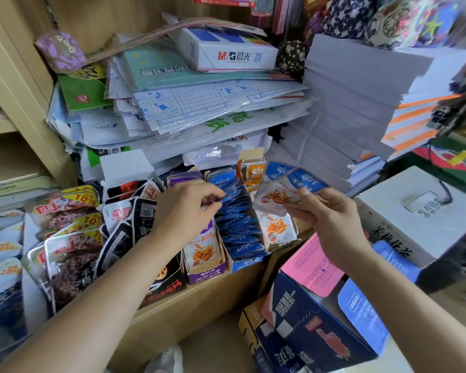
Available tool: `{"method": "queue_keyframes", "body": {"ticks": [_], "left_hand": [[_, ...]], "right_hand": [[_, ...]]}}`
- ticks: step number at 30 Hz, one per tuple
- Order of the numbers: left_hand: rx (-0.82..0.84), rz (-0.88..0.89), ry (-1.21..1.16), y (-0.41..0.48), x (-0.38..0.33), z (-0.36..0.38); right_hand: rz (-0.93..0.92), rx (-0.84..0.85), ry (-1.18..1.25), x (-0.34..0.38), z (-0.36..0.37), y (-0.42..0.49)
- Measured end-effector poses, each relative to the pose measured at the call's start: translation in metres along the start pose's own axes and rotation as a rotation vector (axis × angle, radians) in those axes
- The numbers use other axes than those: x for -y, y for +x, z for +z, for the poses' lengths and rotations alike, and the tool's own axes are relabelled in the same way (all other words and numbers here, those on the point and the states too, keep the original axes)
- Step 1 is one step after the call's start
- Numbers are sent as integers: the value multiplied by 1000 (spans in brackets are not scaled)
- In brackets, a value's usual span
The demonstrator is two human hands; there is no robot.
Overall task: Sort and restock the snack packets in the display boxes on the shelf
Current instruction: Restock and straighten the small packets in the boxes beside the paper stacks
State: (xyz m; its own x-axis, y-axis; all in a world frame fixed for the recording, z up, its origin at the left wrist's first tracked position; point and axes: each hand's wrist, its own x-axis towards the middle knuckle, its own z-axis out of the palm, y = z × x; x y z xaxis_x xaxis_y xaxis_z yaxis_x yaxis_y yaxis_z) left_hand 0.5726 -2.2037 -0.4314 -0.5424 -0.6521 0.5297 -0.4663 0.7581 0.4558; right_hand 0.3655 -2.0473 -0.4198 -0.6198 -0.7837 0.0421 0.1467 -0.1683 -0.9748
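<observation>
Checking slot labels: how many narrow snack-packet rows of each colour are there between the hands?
purple row: 1
blue row: 1
orange row: 1
Total: 3

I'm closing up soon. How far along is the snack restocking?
Done: the blue box looks nearly full of upright packets. In hand: the right hand holds a few blue-topped packets, while the left hand pinches a boxed packet in that row. Left: the held ones must go in, and the black packets further left lie jumbled.
</observation>
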Motion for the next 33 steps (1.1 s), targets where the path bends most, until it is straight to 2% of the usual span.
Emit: {"method": "queue_keyframes", "body": {"ticks": [3, 8, 10, 12, 14, 18, 22, 25, 29, 33], "left_hand": [[46, -30, 14, 1, -1, 1], [322, -121, -130, 2, 9, -4], [362, -120, -148, 0, 9, -8], [294, -114, -165, 0, 5, -13], [212, -92, -286, 1, -3, -18], [236, -6, -581, 1, -26, -20], [152, -22, -545, -1, -30, -15], [52, -47, -523, -1, -26, -15], [-185, -110, -458, 2, -18, -20], [-218, -87, -419, -3, -18, -23]], "right_hand": [[37, 36, 49, 2, 1, -1], [100, 56, 186, 5, 3, -1], [118, 63, 184, 5, 3, -1], [120, 72, 148, 4, 3, -2], [107, 103, 104, 3, 3, -4], [81, 214, 5, 0, 5, -9], [67, 284, -94, -5, 6, -12], [44, 193, -126, -8, 5, -8], [13, 18, -103, -8, 0, 1], [52, -3, -106, -6, 0, 4]]}}
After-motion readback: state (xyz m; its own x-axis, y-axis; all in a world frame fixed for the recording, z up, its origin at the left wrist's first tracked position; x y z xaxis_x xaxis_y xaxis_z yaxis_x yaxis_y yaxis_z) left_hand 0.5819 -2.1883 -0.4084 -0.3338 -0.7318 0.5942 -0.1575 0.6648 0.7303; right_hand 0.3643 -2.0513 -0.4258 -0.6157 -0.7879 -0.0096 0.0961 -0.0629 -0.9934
